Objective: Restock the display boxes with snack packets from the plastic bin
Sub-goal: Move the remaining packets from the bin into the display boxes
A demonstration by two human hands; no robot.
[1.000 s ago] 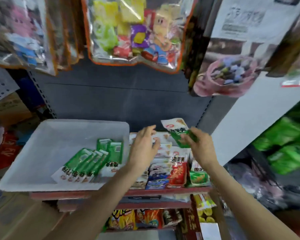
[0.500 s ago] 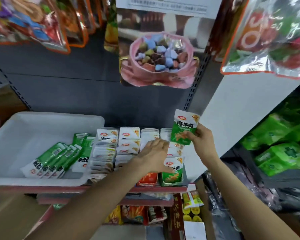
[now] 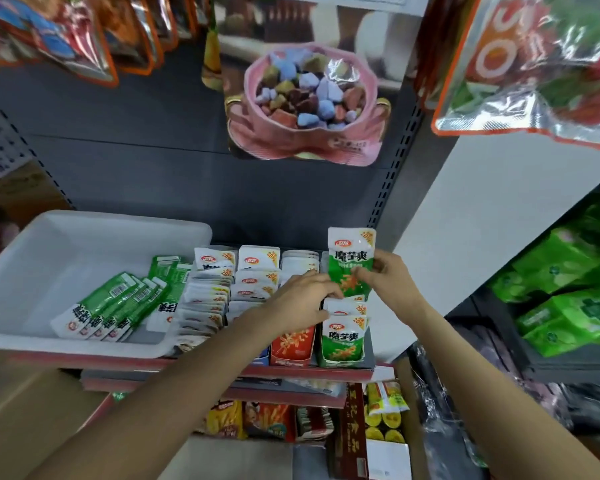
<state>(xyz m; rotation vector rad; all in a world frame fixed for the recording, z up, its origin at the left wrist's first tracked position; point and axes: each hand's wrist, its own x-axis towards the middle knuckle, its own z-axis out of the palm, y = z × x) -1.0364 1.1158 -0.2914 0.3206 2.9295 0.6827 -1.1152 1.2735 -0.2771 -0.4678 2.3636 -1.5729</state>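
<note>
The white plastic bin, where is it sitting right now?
In the head view the bin sits on the shelf's left side, directly left of the display boxes, with green packets lying in its right half.

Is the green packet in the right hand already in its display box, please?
Not yet. The right hand holds the green packet upright above the rightmost display box.

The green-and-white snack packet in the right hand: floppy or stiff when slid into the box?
The green-and-white foil snack packet stands upright though the right hand pinches it only low down, so probably fairly stiff and light. Its glossy film looks slippery.
</note>
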